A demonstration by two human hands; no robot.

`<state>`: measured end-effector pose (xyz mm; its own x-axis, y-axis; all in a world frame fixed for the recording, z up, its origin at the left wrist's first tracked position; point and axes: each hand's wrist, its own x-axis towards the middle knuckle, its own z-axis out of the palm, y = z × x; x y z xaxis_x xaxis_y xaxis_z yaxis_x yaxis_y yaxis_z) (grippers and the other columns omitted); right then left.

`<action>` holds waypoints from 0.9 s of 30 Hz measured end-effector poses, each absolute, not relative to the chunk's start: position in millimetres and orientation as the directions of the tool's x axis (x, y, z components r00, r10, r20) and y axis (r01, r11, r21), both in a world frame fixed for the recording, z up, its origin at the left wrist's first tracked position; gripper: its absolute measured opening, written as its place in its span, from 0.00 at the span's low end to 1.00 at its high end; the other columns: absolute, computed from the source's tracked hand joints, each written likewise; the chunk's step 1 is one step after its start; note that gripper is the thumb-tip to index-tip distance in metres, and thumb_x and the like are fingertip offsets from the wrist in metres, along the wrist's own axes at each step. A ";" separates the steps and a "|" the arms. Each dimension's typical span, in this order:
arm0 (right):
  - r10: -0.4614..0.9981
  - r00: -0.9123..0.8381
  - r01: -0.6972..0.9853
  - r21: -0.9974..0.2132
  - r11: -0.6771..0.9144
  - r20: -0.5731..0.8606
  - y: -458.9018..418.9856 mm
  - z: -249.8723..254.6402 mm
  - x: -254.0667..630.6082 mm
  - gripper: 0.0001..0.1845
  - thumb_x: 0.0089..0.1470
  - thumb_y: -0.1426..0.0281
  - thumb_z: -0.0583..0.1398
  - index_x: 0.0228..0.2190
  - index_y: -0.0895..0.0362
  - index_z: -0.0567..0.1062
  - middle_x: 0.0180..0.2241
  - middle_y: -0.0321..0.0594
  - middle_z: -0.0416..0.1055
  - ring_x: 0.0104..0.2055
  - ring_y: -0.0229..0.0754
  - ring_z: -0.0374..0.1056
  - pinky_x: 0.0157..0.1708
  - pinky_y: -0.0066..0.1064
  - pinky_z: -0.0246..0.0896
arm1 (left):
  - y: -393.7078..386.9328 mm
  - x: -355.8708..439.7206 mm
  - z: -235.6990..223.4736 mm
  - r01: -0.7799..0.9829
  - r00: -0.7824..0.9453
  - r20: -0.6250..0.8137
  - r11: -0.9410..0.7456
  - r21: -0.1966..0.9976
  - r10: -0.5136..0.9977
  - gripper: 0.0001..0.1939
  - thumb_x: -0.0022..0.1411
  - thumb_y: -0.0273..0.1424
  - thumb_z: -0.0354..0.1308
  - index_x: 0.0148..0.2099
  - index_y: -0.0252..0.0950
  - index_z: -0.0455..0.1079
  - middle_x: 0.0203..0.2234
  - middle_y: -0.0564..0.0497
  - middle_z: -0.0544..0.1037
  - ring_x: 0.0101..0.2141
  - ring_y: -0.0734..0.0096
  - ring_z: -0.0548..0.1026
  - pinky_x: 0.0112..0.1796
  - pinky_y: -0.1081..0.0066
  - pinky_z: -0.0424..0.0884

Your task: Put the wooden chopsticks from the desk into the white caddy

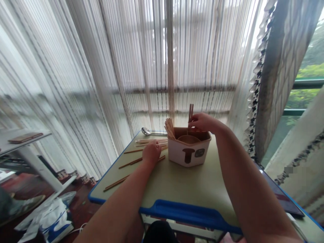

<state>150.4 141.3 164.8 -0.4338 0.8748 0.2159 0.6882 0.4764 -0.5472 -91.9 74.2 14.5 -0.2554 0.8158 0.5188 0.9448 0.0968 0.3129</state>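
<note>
The right hand's (202, 122) grip pinches light, stiff, slim wooden chopsticks (190, 113) upright at the white caddy (189, 153), while the left hand (151, 152) curls over loose chopsticks (131, 162) left of it, its hold unclear.

Pretty simple setup: a white square caddy (189, 153) with a dark T logo, a bundle of wooden chopsticks (170, 129) leaning at its left corner, an upright pair of chopsticks (190, 113) at the back, and loose chopsticks (116, 183) lying lower left.
</note>
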 end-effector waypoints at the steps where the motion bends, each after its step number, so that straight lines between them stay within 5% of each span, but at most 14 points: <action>1: 0.874 -0.435 0.691 -0.543 0.477 0.216 141.7 164.4 151.3 0.09 0.49 0.69 0.61 0.34 0.59 0.75 0.28 0.42 0.76 0.24 0.36 0.69 0.20 0.23 0.60 | 74.0 -92.2 14.5 0.949 -0.264 0.530 0.119 0.292 0.806 0.11 0.58 0.31 0.51 0.43 0.34 0.68 0.38 0.44 0.73 0.39 0.62 0.72 0.39 0.67 0.66; 5: 0.873 -0.436 0.709 -0.515 0.482 0.218 141.1 163.2 152.1 0.08 0.49 0.70 0.60 0.34 0.59 0.76 0.27 0.41 0.76 0.25 0.37 0.69 0.21 0.23 0.60 | 72.4 -91.6 15.3 0.967 -0.239 0.517 0.152 0.205 0.822 0.15 0.55 0.31 0.54 0.46 0.35 0.69 0.41 0.42 0.72 0.44 0.59 0.70 0.44 0.64 0.65; 11: 0.868 -0.434 0.730 -0.471 0.495 0.240 141.0 165.1 149.8 0.11 0.49 0.68 0.61 0.35 0.59 0.76 0.32 0.43 0.77 0.27 0.37 0.70 0.24 0.24 0.62 | 67.7 -88.6 18.0 0.982 -0.185 0.331 0.166 0.086 0.925 0.13 0.56 0.36 0.52 0.37 0.36 0.75 0.37 0.41 0.75 0.40 0.58 0.72 0.39 0.63 0.66; 17: 0.919 -0.352 0.892 -0.234 0.387 0.177 121.4 184.5 164.0 0.21 0.45 0.59 0.64 0.39 0.59 0.77 0.36 0.47 0.76 0.32 0.44 0.71 0.25 0.29 0.61 | 67.0 -88.5 18.1 0.984 -0.177 0.304 0.162 0.074 0.936 0.14 0.58 0.34 0.49 0.36 0.35 0.75 0.37 0.40 0.75 0.39 0.58 0.72 0.37 0.63 0.67; 24: 0.927 -0.344 0.892 -0.256 0.372 0.149 108.2 192.8 173.5 0.22 0.48 0.58 0.61 0.41 0.59 0.76 0.33 0.47 0.77 0.26 0.40 0.70 0.22 0.28 0.59 | 68.2 -90.8 15.5 0.985 -0.159 0.325 0.127 0.119 0.932 0.11 0.56 0.30 0.50 0.37 0.37 0.73 0.36 0.44 0.75 0.37 0.59 0.73 0.37 0.64 0.66; 27: 0.931 -0.354 0.907 -0.214 0.364 0.085 118.4 186.1 170.3 0.19 0.48 0.57 0.60 0.35 0.60 0.78 0.29 0.47 0.76 0.24 0.40 0.69 0.20 0.28 0.58 | 69.1 -91.6 15.3 0.985 -0.153 0.319 0.118 0.128 0.935 0.10 0.56 0.29 0.51 0.37 0.38 0.72 0.36 0.45 0.75 0.37 0.62 0.73 0.37 0.66 0.66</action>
